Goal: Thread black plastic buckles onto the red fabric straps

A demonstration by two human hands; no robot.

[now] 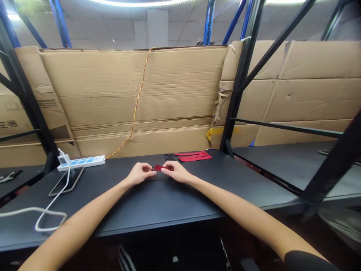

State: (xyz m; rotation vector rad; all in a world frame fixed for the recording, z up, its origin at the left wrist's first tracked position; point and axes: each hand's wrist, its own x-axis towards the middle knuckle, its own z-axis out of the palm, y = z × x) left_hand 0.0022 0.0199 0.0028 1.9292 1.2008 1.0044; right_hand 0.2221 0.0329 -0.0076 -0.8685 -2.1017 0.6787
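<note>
The left hand (140, 173) and right hand (175, 171) pinch a small red strap (159, 168) above the black table (141, 205), near more red straps (194, 156), with a power strip (81, 163) and a phone (67, 180) off to the left.

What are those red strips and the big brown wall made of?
The red strips look like fabric or soft plastic, matte and flat; too small to tell which. The brown wall is corrugated cardboard, dull, with ridged lines and a torn edge showing layers.
</note>
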